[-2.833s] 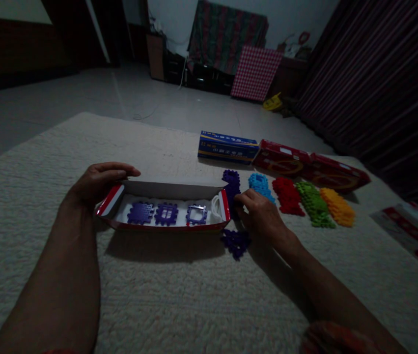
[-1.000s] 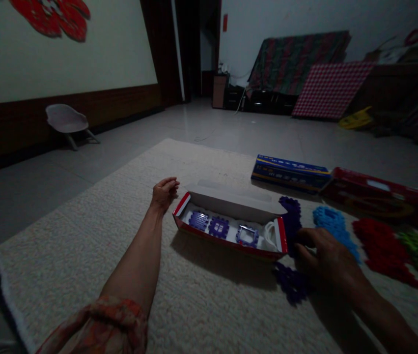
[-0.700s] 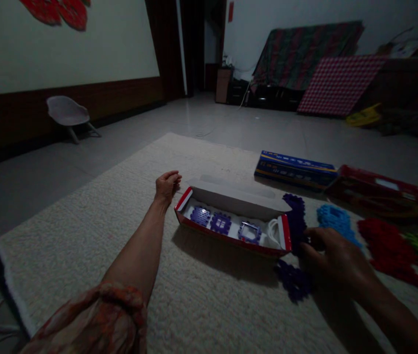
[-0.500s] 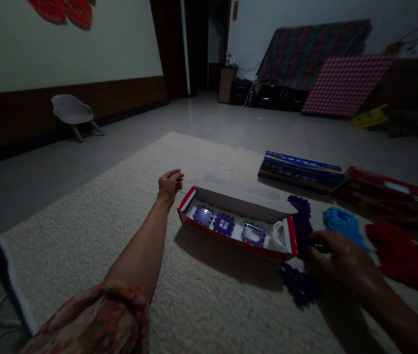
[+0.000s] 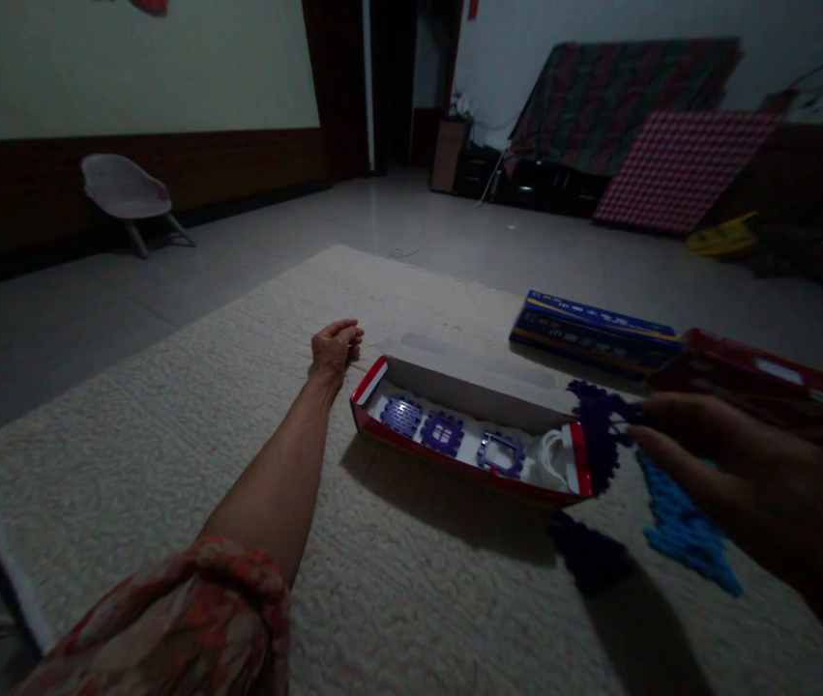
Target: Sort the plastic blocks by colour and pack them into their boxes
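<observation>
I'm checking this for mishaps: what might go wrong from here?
The right hand seems to pinch a purple piece with just its fingertips, so the piece might slip. The left hand rests beside the open box, apparently not steadying it, so a bump might shift it.

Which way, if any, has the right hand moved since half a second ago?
Yes: the right hand has moved up in view; its fingertips, then below the top edge at the right end of the open box, are now about level with it.
</observation>
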`<control>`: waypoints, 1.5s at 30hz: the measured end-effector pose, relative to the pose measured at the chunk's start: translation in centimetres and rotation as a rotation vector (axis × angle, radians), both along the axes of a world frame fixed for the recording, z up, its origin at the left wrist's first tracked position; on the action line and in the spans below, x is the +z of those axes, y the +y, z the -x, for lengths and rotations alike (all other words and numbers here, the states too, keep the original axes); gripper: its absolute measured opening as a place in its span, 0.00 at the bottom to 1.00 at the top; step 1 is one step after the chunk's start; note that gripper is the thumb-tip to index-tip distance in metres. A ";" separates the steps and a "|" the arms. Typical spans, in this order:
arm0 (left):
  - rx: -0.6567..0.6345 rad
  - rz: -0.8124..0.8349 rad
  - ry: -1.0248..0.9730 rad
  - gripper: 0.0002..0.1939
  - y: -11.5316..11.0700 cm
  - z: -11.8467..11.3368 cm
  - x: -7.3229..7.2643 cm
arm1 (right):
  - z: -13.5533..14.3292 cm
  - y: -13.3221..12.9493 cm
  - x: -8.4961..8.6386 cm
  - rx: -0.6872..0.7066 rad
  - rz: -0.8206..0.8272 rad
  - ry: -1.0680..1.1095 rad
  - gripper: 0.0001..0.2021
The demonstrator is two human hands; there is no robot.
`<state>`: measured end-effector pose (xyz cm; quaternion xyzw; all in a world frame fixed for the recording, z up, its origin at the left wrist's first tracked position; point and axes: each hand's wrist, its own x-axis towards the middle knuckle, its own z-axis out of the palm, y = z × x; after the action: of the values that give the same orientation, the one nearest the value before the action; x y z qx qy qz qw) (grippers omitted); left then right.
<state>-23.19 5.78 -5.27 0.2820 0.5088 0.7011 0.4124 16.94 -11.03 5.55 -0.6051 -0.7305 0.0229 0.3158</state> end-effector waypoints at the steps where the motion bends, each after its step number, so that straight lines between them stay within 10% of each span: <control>1: -0.001 0.000 0.002 0.16 -0.1 0.0 0.1 | 2.0 0.5 0.5 0.097 -0.032 0.019 0.12; 6: -0.012 0.005 0.025 0.16 -0.3 -0.1 0.2 | 12.1 3.6 0.8 0.504 0.090 0.032 0.07; 14: -0.021 -0.009 0.037 0.16 0.1 -0.1 -0.1 | 18.0 6.8 -1.7 0.596 0.333 -0.109 0.12; 36: -0.052 -0.018 0.041 0.14 0.1 -0.2 -0.2 | 18.6 7.5 -2.3 0.571 0.281 -0.264 0.09; 45: -0.073 -0.004 0.087 0.14 -0.5 -1.2 0.5 | 8.1 3.7 1.3 0.257 0.049 0.037 0.10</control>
<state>-21.96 5.29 -4.79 0.3314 0.5142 0.6737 0.4145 8.80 -7.35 6.87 -0.5134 -0.7954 0.0921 0.3088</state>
